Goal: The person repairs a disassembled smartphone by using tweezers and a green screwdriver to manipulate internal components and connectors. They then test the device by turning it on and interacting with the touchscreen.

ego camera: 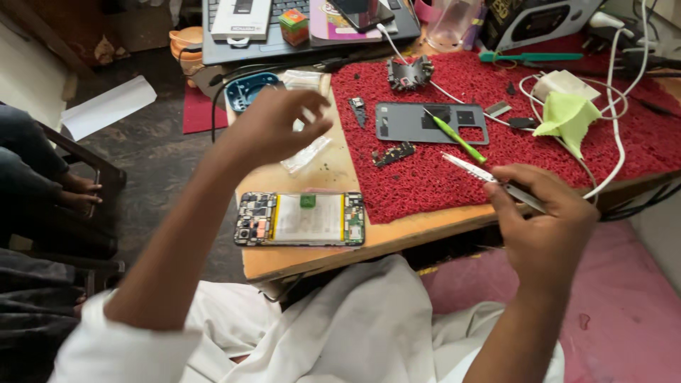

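An opened phone [300, 219] with its battery and circuit boards showing lies on the wooden table [333, 174] near the front edge. My left hand [273, 124] hovers above the table beyond the phone, fingers apart, over a small clear plastic bag [306, 153]. Metal tweezers [474, 169] are pinched in my right hand [543, 213], their tips pointing left over the red mat [560, 152]. On the mat lie a grey phone back frame [411, 122], a green-handled screwdriver [457, 138] and a small circuit strip [394, 154].
A laptop [312, 32] with boxes and a phone on it sits at the back. White cables [610, 113], a green cloth [571, 117], a charger and a black round part [409, 73] crowd the mat. Another person's foot [74, 191] rests at the left by a chair.
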